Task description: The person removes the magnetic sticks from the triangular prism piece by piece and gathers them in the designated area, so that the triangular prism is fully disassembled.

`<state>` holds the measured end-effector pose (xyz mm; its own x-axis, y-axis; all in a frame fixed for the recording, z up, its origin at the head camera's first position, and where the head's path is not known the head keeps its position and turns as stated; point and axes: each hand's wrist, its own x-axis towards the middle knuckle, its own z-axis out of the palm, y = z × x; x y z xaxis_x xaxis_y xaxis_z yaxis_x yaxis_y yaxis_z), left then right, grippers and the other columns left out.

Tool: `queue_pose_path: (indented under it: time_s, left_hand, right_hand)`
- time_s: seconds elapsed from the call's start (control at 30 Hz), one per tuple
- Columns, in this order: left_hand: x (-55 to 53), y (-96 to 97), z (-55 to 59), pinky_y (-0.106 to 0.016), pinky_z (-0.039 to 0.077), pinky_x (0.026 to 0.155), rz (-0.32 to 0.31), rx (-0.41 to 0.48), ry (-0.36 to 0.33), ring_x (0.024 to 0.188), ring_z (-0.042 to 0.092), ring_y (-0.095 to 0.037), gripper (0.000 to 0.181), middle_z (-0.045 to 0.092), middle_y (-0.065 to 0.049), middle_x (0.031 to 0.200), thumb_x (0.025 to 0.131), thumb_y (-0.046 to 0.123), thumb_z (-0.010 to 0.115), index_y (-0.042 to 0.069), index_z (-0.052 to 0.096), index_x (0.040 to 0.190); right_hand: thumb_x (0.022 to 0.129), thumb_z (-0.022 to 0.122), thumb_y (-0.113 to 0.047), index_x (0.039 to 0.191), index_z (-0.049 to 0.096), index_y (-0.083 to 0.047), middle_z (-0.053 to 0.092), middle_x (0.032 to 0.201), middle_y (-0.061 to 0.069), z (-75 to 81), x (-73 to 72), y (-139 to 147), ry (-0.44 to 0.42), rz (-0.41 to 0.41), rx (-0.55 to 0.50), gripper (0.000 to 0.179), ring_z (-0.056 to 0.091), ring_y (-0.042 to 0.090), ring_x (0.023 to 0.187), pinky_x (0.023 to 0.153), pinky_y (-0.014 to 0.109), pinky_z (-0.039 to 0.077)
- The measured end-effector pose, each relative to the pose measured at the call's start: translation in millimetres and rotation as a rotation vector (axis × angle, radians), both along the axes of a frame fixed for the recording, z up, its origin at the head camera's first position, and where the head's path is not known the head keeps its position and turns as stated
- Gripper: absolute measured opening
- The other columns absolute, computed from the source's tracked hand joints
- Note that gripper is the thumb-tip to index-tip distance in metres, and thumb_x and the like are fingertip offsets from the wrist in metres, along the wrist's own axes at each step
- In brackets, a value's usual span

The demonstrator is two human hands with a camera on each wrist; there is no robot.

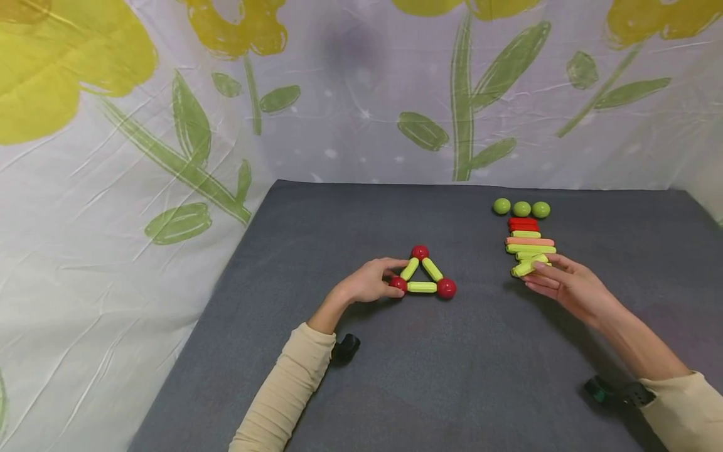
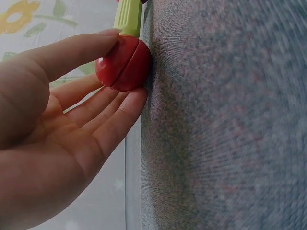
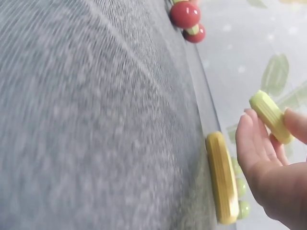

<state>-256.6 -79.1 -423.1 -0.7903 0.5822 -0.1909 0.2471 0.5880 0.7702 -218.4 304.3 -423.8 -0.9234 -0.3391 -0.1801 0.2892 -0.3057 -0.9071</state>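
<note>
A triangle lies on the dark table, made of red balls joined by short yellow-green rods; its bottom rod (image 1: 422, 287) runs level. My left hand (image 1: 369, 280) holds the near-left red ball (image 2: 123, 63) between thumb and fingers. Another red ball (image 1: 446, 288) forms the near-right corner, and a third red ball (image 1: 420, 252) the far one. On the right, my right hand (image 1: 573, 289) pinches a loose short yellow-green rod (image 3: 271, 117), lifted off the table at the near end of a column of rods.
Beyond the right hand lie a pink rod (image 1: 530, 242), a long yellow-green rod (image 1: 530, 249) and short red rods (image 1: 523, 225). Three green balls (image 1: 521, 209) sit in a row behind them. A flower-printed cloth (image 1: 361, 125) hangs along the table's back edge.
</note>
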Motion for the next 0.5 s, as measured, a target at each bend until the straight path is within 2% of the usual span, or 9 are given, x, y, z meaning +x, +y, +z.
queue_pose_path:
  time_s: [0.23, 0.33, 0.5]
  left_hand:
    - [0.2, -0.2, -0.2, -0.029, 0.048, 0.087, 0.015, -0.001, -0.01, 0.119, 0.052, -0.023, 0.063, 0.043, -0.009, 0.143, 0.087, 0.009, 0.071, 0.008, 0.043, 0.144]
    - [-0.4, -0.1, -0.9, -0.029, 0.048, 0.087, 0.013, 0.003, -0.013, 0.119, 0.052, -0.023, 0.064, 0.043, -0.009, 0.143, 0.087, 0.009, 0.072, 0.008, 0.043, 0.144]
    - [-1.5, 0.1, -1.6, -0.028, 0.048, 0.086, 0.011, 0.012, -0.013, 0.119, 0.052, -0.024, 0.064, 0.042, -0.01, 0.144, 0.087, 0.008, 0.072, 0.007, 0.043, 0.143]
  right_hand:
    - [0.1, 0.051, -0.008, 0.12, 0.028, -0.005, 0.065, 0.101, 0.003, -1.1, 5.8, 15.2, -0.026, -0.02, 0.136, 0.031, 0.067, 0.017, 0.094, 0.083, 0.031, 0.052]
    - [0.098, 0.055, -0.011, 0.121, 0.028, -0.005, 0.066, 0.099, 0.001, -1.6, 7.8, 18.5, -0.056, -0.035, 0.217, 0.036, 0.067, 0.015, 0.091, 0.081, 0.031, 0.053]
    - [0.096, 0.06, -0.02, 0.131, 0.029, 0.004, 0.063, 0.098, -0.006, -4.4, 9.5, 19.8, -0.071, -0.042, 0.395, 0.053, 0.065, 0.009, 0.091, 0.081, 0.028, 0.052]
